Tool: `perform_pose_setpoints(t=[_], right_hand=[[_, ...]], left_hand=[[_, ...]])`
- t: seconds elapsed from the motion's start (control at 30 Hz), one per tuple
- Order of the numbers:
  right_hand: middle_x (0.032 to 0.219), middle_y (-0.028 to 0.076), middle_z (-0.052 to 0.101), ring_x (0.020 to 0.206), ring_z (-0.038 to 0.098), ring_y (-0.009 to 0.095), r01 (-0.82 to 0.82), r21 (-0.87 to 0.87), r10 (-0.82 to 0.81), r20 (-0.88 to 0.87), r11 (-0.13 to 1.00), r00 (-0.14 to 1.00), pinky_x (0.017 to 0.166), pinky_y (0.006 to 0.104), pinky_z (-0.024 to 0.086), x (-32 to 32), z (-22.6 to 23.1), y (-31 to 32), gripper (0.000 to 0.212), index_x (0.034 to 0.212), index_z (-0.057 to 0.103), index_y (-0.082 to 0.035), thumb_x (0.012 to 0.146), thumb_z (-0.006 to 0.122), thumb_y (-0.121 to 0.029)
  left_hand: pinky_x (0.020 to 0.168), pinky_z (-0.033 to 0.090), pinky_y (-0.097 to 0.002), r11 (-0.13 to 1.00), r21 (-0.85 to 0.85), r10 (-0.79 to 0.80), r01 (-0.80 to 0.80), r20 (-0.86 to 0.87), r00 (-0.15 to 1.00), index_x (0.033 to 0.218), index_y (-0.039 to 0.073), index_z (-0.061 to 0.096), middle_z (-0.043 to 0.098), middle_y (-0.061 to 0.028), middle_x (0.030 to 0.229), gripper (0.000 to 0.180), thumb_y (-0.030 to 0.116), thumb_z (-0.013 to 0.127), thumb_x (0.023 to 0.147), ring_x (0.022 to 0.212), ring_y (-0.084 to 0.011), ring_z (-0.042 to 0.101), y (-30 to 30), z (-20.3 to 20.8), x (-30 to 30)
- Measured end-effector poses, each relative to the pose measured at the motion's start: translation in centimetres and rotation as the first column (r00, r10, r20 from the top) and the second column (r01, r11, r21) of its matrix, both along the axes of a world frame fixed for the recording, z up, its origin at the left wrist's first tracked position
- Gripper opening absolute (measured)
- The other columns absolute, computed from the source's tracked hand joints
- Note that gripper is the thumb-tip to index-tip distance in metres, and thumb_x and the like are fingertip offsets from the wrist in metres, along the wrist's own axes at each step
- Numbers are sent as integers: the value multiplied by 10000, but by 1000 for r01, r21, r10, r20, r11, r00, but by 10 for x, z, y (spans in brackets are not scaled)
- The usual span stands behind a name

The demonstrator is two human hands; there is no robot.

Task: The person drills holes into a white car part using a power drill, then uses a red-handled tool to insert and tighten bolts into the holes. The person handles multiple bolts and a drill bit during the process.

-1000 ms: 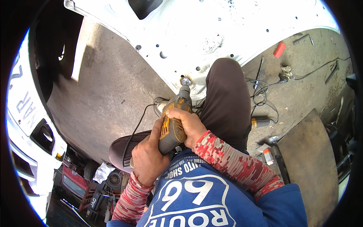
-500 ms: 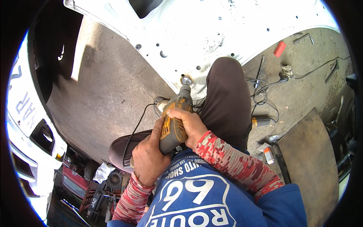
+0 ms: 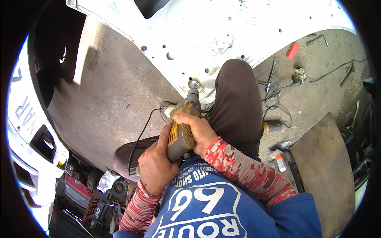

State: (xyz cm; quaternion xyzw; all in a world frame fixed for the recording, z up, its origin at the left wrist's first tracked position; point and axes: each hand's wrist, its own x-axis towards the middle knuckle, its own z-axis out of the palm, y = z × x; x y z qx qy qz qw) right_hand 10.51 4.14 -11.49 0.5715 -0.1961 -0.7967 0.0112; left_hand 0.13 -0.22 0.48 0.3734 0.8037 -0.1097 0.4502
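Observation:
Both my hands grip a worn yellow and black power drill (image 3: 183, 137). My left hand (image 3: 156, 168) wraps the rear of it, partly hiding the handle. My right hand (image 3: 199, 133) clasps the body from the other side, its thumb lying across the top. The drill's nose points away from me at a bare, shiny patch (image 3: 194, 84) near the corner of a white car body panel (image 3: 198, 43). Whether the tip touches the panel is hard to make out. A black cord runs from the drill's rear past my left knee.
Beyond my right knee, a second yellow and black power tool (image 3: 273, 126) lies on the concrete floor with coiled cable (image 3: 272, 97). A red block (image 3: 293, 51) and a brown sheet (image 3: 323, 170) are farther right. A white vehicle part (image 3: 29, 119) stands at the left.

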Motion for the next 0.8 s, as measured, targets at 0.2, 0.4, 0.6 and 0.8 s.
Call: perform_pose_setpoints(t=[0.2,0.4,0.6,0.8], right_hand=[[885,122,674,725,672,222,-2,-3,2,-5,1000,1000,707,391,564,1,1,2,383,1008,645,76,742,794,-157],[878,115,669,721,670,219,2,-10,-2,-11,1000,1000,706,384,565,0,-1,1,385,1010,641,77,745,793,-159],[876,116,667,723,669,219,-6,-22,6,-9,1000,1000,706,387,564,1,-2,1,392,1008,641,77,738,794,-162],[880,119,668,725,669,223,-10,-30,9,-4,1000,1000,709,392,563,0,-1,3,397,1001,643,77,731,798,-168]], left_hand=[[722,558,-453,1000,11,-3,3,-4,1000,1475,148,469,705,-234,828,840,109,731,678,780,-416,716,-1,-1,0],[698,557,-448,1000,10,-22,22,1,1000,1485,140,457,699,-210,817,867,94,734,666,760,-397,713,0,0,0],[670,552,-446,999,8,-47,47,-6,999,1506,129,434,691,-162,827,925,49,727,631,742,-368,703,2,1,0],[712,554,-450,1000,6,-22,22,-5,1000,1477,138,463,701,-230,820,836,119,738,688,771,-413,713,3,0,0]])
